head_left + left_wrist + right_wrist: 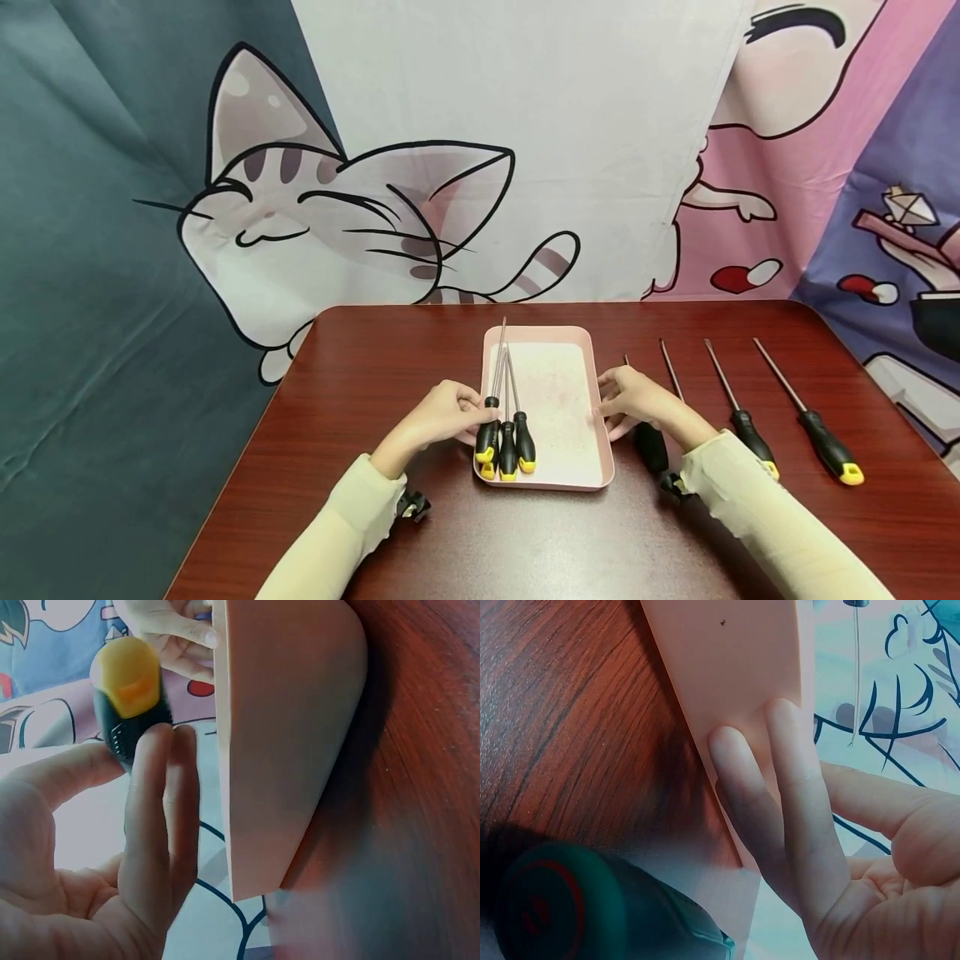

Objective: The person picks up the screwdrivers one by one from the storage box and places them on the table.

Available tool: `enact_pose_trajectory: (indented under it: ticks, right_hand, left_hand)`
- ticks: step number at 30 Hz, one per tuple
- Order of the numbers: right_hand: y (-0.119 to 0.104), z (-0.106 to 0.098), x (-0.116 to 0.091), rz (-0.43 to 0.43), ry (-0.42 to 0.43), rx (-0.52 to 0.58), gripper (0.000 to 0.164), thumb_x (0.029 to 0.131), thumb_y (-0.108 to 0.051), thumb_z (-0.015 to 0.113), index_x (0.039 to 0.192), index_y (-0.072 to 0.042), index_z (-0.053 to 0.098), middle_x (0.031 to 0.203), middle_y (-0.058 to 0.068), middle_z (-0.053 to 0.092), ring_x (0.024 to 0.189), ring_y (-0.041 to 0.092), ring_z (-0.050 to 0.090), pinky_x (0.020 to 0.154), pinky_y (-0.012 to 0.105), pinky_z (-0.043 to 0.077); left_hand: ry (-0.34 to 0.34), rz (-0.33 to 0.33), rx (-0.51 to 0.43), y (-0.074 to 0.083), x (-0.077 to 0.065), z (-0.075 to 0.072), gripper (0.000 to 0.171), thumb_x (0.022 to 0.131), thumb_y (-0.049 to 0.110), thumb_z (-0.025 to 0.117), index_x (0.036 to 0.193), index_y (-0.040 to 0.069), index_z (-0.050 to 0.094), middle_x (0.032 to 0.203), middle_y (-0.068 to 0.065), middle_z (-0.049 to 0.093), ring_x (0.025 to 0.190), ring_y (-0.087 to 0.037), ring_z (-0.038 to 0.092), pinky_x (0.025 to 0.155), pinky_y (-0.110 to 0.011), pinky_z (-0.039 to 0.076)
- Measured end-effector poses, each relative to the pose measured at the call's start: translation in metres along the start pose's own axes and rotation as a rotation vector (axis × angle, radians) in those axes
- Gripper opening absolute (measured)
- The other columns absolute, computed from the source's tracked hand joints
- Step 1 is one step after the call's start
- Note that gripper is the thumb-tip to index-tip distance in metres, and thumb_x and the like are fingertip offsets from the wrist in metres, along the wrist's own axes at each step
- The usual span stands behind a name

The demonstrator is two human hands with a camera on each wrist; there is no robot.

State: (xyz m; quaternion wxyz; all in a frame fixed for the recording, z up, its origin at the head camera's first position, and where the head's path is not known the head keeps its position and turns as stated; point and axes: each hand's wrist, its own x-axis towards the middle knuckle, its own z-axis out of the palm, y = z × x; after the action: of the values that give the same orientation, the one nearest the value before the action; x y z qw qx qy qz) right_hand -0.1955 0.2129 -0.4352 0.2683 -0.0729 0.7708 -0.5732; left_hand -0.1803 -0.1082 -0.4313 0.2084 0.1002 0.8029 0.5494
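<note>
A shallow pink tray [558,417] with a pale inside lies on the table. My left hand [444,412] is at its left rim, pinching the black-and-yellow handle of a screwdriver [129,694] between thumb and fingers. Beside and below it, several more screwdrivers [527,446] lie in the tray, shafts pointing away. My right hand [630,400] grips the tray's right wall, two fingers [799,765] against the outside and the thumb over the rim. Close by that hand, a dark-handled screwdriver [651,450] lies on the table, partly hidden by the wrist.
Right of the tray, screwdrivers with yellow-ended handles [828,446] [752,437] lie spaced apart on the dark red wooden table [360,358]. Another shaft [671,367] shows behind my right wrist. A cartoon-printed cloth [600,150] hangs behind the table's far edge.
</note>
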Motion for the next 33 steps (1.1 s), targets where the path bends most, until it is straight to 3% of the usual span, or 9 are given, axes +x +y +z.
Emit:
enact_pose_trajectory:
  ticks: [8,15,33]
  right_hand:
    - [0.0,0.001,0.0,0.005,0.005,0.005,0.056,0.09,0.014,0.058,0.134,0.026,0.025,0.096,0.031,0.063,0.062,0.027,0.066,0.057,0.043,0.061]
    - [-0.001,0.0,0.0,0.006,0.006,0.0,0.057,0.09,0.014,0.058,0.134,0.026,0.025,0.095,0.03,0.062,0.062,0.026,0.066,0.058,0.042,0.061]
    - [0.0,0.0,0.001,0.018,0.002,0.015,0.055,0.089,0.014,0.06,0.132,0.024,0.028,0.096,0.031,0.062,0.061,0.026,0.066,0.058,0.043,0.061]
  left_hand:
    - [0.032,0.023,-0.078,-0.003,0.0,-0.004,0.026,0.09,0.016,0.074,0.096,-0.008,0.067,0.083,-0.012,0.072,0.071,-0.024,0.07,0.062,-0.039,0.062]
    - [0.028,0.014,-0.097,-0.003,-0.003,-0.011,0.028,0.091,0.017,0.073,0.1,-0.009,0.066,0.085,-0.011,0.072,0.069,-0.017,0.068,0.062,-0.037,0.062]
    - [0.086,-0.018,-0.101,-0.013,-0.007,-0.029,0.027,0.088,0.014,0.075,0.099,-0.008,0.066,0.087,-0.012,0.072,0.075,-0.022,0.069,0.062,-0.037,0.062]
